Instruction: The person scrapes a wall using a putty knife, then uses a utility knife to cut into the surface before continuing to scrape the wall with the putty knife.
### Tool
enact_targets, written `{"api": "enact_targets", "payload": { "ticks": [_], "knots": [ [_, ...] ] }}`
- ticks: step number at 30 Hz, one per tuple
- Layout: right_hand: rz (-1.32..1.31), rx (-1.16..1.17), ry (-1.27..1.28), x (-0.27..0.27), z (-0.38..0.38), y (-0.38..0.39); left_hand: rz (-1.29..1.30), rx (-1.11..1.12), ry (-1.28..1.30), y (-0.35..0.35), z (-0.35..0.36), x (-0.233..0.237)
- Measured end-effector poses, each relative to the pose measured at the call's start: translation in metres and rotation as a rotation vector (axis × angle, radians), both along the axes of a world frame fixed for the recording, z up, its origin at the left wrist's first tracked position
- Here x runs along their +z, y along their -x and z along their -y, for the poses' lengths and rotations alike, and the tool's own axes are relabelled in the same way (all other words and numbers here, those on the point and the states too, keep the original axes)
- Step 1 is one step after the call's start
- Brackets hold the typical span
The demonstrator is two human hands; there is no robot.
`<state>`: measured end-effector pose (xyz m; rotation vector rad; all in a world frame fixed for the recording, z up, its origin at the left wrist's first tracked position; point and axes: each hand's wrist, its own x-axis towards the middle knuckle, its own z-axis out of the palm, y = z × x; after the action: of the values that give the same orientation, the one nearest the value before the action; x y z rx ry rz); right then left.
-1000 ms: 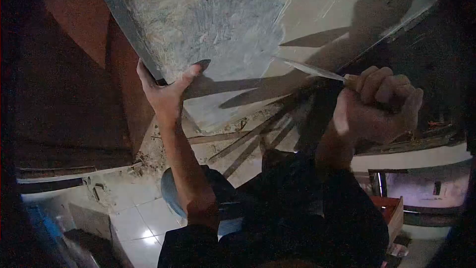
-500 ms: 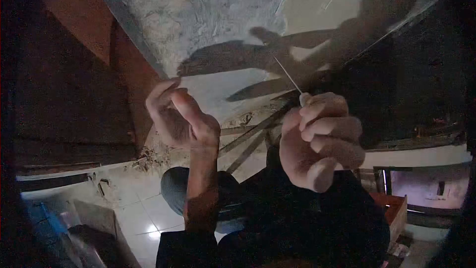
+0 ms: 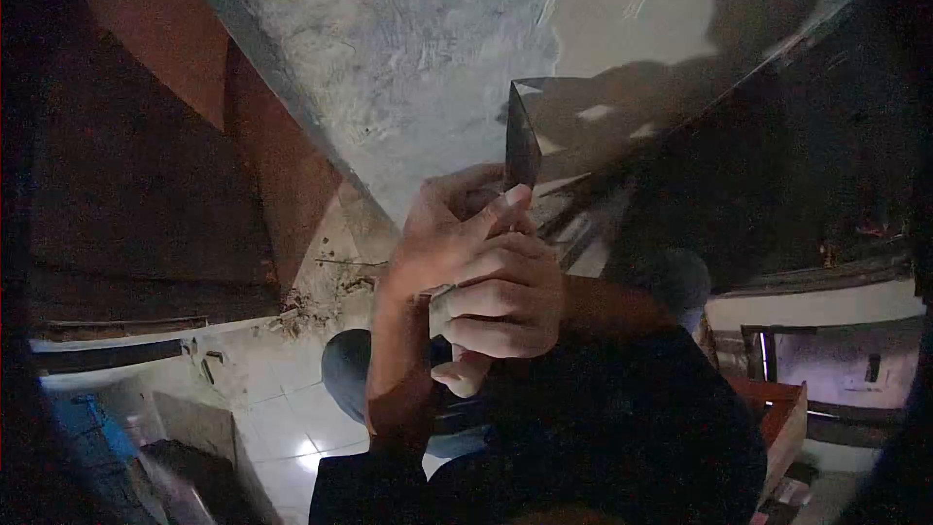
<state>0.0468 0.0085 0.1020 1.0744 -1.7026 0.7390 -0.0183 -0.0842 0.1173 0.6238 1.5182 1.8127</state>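
A putty knife with a dark, flat blade (image 3: 523, 141) points upward in the middle of the view. My right hand (image 3: 501, 301) is wrapped round its handle, which the fingers hide. My left hand (image 3: 432, 228) meets the right one from the left, its fingers curled at the base of the blade and its thumb pressed there. Beyond the blade tip is a patchy grey-white plastered surface (image 3: 389, 49), with dark shadows of my arms and hands across its right part.
A reddish-brown panel (image 3: 272, 165) borders the plaster on the left. Crumbs of debris (image 3: 311, 311) lie beside the pale tiled floor (image 3: 282, 418). My knee (image 3: 348, 374) shows below. A reddish wooden piece of furniture (image 3: 777, 428) stands at lower right.
My right hand has moved left with the putty knife and turned its blade broadside. My left hand, formerly apart with bent fingers, has closed in at the blade's base.
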Motion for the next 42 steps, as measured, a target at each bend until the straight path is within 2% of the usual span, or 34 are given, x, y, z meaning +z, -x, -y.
{"api": "enact_targets", "payload": {
  "ticks": [4, 11, 15, 18, 21, 23, 26, 29, 33, 42],
  "knots": [
    [0.005, -0.003, 0.136, -0.012, 0.012, 0.002, 0.007, -0.046, 0.007, 0.002, 0.0, 0.005],
    [0.005, -0.061, 0.077, -0.01, 0.012, 0.003, -0.125, 0.005, 0.141, 0.006, 0.004, -0.001],
    [0.012, -0.073, 0.027, -0.021, 0.012, 0.004, -0.132, -0.035, 0.151, 0.009, 0.004, -0.003],
    [-0.02, -0.069, -0.004, -0.022, 0.012, 0.007, -0.025, -0.033, 0.1, 0.008, 0.004, -0.004],
    [-0.038, -0.081, 0.086, -0.022, 0.017, 0.011, -0.153, 0.007, 0.14, 0.008, 0.005, -0.008],
    [-0.052, -0.083, 0.088, -0.024, 0.015, 0.015, -0.068, 0.05, 0.075, 0.007, 0.003, -0.001],
    [-0.071, -0.103, 0.075, -0.025, 0.014, 0.015, -0.09, 0.024, 0.179, 0.011, 0.005, 0.004],
    [0.044, -0.064, 0.008, -0.025, 0.01, 0.014, -0.149, 0.068, 0.126, 0.011, 0.003, 0.0],
    [-0.05, -0.101, 0.06, -0.025, 0.013, 0.019, -0.059, 0.088, 0.056, 0.009, -0.001, -0.006],
    [-0.079, -0.142, 0.098, -0.026, 0.013, 0.024, -0.065, 0.061, 0.144, 0.015, -0.002, -0.013]
  ]
}}
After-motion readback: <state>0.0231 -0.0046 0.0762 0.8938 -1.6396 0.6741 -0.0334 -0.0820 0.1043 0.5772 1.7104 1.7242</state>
